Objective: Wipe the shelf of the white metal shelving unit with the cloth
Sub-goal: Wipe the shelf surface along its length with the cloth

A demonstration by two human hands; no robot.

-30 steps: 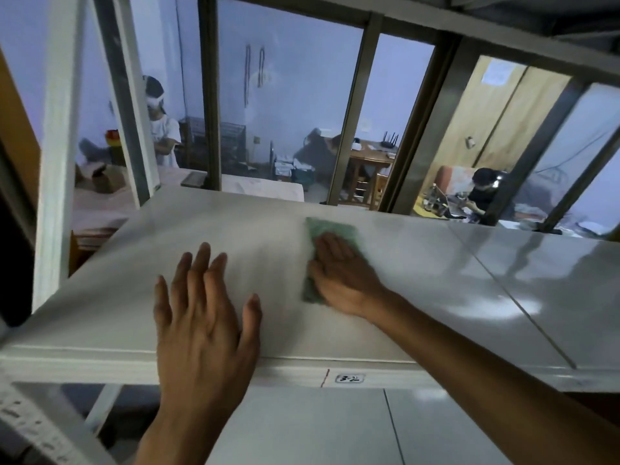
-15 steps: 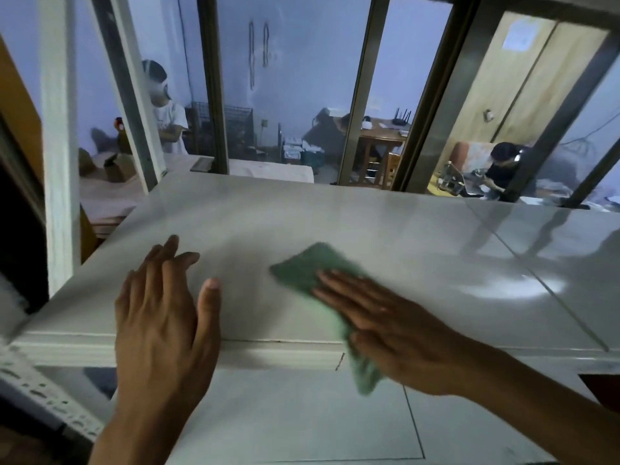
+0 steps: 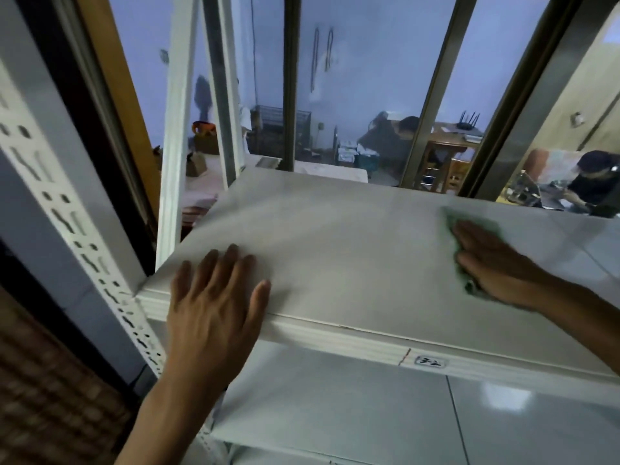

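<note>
Both flat: cloth [image 3: 476,226], shelf [image 3: 335,236].

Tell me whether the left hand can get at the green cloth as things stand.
Probably not freely: the right hand lies flat on the green cloth, covering most of it, while the left hand rests far across the bare shelf.
</note>
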